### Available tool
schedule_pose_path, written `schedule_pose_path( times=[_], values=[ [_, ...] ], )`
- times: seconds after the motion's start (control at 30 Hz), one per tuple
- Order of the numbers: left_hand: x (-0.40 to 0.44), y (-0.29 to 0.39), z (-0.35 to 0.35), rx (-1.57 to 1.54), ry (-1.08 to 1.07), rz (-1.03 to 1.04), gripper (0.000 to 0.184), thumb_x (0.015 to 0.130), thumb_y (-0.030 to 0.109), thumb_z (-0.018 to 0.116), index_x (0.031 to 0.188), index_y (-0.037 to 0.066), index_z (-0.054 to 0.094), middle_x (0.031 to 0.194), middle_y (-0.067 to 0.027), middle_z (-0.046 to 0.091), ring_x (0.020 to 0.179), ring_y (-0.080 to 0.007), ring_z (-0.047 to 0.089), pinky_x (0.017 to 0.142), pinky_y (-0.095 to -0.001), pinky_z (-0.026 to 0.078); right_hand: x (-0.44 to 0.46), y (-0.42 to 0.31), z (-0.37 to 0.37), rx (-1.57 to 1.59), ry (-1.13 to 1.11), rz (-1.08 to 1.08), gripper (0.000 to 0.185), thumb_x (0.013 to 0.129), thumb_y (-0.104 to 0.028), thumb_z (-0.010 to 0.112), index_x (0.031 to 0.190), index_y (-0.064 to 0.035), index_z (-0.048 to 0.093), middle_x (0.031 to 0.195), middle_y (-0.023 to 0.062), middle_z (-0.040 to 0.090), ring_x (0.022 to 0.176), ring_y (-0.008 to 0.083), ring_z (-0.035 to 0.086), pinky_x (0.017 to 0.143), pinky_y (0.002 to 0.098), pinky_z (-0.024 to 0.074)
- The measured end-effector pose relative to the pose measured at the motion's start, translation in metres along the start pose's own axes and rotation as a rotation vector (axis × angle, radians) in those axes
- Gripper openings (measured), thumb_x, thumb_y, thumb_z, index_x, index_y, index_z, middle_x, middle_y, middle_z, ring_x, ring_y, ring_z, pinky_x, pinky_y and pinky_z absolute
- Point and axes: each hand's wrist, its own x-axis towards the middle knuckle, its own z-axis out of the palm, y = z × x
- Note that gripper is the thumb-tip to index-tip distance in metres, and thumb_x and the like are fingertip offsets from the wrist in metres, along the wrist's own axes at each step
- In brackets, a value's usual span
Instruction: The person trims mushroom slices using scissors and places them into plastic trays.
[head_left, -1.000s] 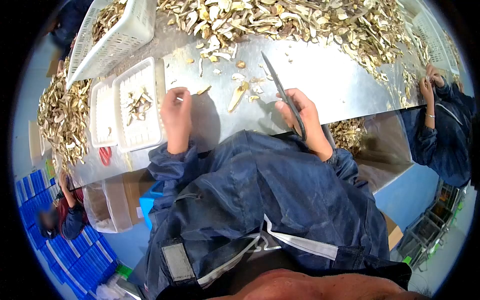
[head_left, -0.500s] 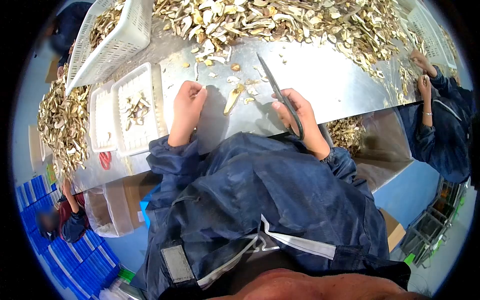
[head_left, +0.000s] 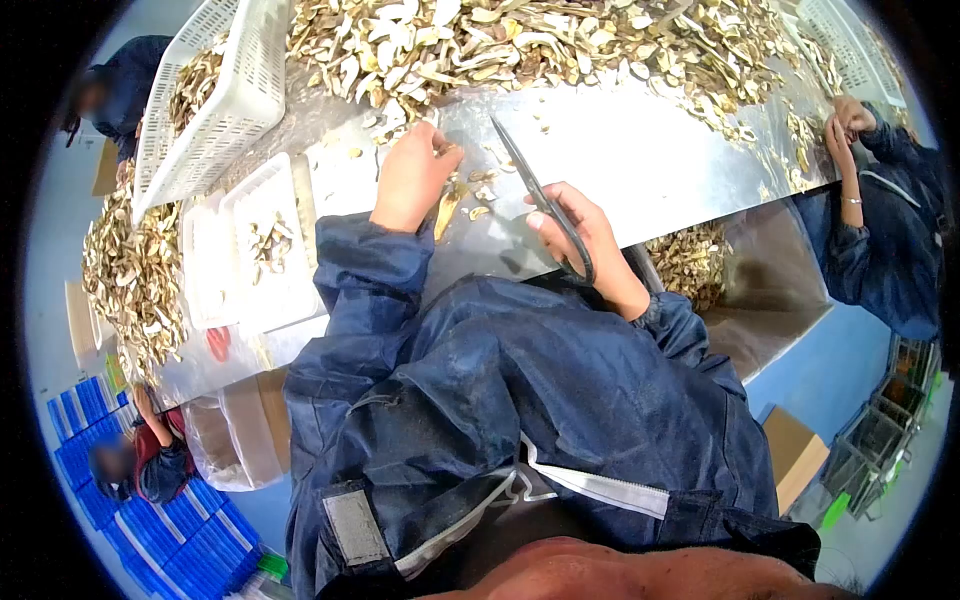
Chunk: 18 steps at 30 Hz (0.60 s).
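My right hand is wrapped round the handles of a pair of dark scissors, whose blades point up and away over the metal table. My left hand is bent inward just below the mushroom pile, its fingers drawn together. Whatever they may pinch is hidden. Beside that hand lies a long yellowish-brown mushroom slice, partly covered by it. Several small mushroom scraps lie between my two hands.
A large heap of dried mushroom slices covers the far side of the table. To the left stand a white basket and a white tray holding some slices. A lined box of slices sits below the edge. Co-workers flank the table.
My left hand has moved forward and to the right, over the scraps by the long slice. My right hand, still holding the scissors, has shifted slightly left. The view has tilted a little.
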Motion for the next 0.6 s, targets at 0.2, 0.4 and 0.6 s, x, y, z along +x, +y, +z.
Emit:
schedule_pose_path(
  times=[0.2,0.4,0.6],
  values=[
    [-0.017,-0.025,-0.011,-0.594,0.045,-0.161,0.029,0.086,0.026,0.077,0.085,0.000,0.064,0.077,-0.0050,0.064,0.069,-0.0169,0.059,0.061,-0.0302,0.045,0.001,0.000,-0.003,0.010,-0.031,-0.011,0.024,0.098,-0.016,0.066,0.116,-0.0022,0.061,0.068,-0.0043,0.050,0.054,0.0032,0.043,0.052,0.0201,0.0331],
    [-0.042,-0.039,-0.072,-1.463,0.258,-0.599,0.027,0.093,0.008,0.061,0.118,0.002,0.056,0.090,-0.0042,0.061,0.068,-0.0112,0.053,0.056,-0.0237,0.039,0.002,-0.003,-0.002,0.069,-0.058,0.037,0.023,0.098,-0.016,0.066,0.115,-0.0013,0.061,0.068,-0.0041,0.050,0.054,0.0032,0.042,0.051,0.0205,0.0325],
    [-0.002,-0.041,-0.029,-0.252,0.172,-0.038,0.013,0.091,0.011,0.062,0.099,0.005,0.070,0.093,-0.0092,0.066,0.083,-0.0240,0.065,0.069,-0.0331,0.050,0.001,-0.005,0.003,0.047,-0.010,0.037,0.023,0.098,-0.016,0.066,0.114,-0.0012,0.061,0.068,-0.0044,0.050,0.054,0.0031,0.043,0.052,0.0203,0.0330]
  ],
)
